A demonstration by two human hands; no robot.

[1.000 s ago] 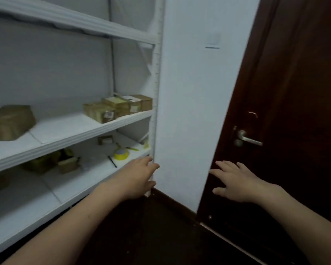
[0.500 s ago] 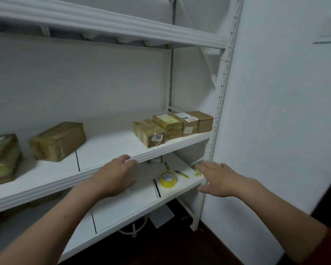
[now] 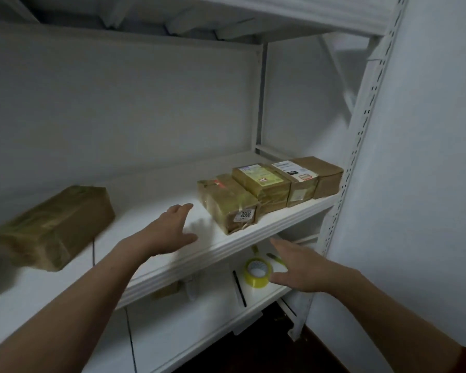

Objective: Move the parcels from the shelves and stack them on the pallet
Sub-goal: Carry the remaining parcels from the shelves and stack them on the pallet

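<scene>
Several brown taped parcels stand in a row at the right end of the white middle shelf point(image 3: 172, 254). The nearest one, the parcel marked 3006 point(image 3: 228, 204), sits at the row's left. Beside it lie a parcel with a yellow label point(image 3: 261, 181), a parcel with a white label point(image 3: 297, 179) and a plain brown parcel point(image 3: 326, 175). A bigger wrapped parcel point(image 3: 55, 227) lies at the shelf's left. My left hand point(image 3: 170, 230) hovers open over the shelf, just left of the 3006 parcel. My right hand point(image 3: 299, 266) is open below the shelf edge, holding nothing. No pallet shows.
On the lower shelf point(image 3: 213, 327) lie a yellow tape roll point(image 3: 257, 271), a black pen point(image 3: 239, 288) and a small brown box point(image 3: 167, 292). A perforated white upright point(image 3: 361, 135) and a white wall point(image 3: 428, 157) bound the right side. Dark floor shows below.
The view has swung left from the dark door to the shelves and come closer. Both hands have risen, the left one now over the middle shelf near the parcel row.
</scene>
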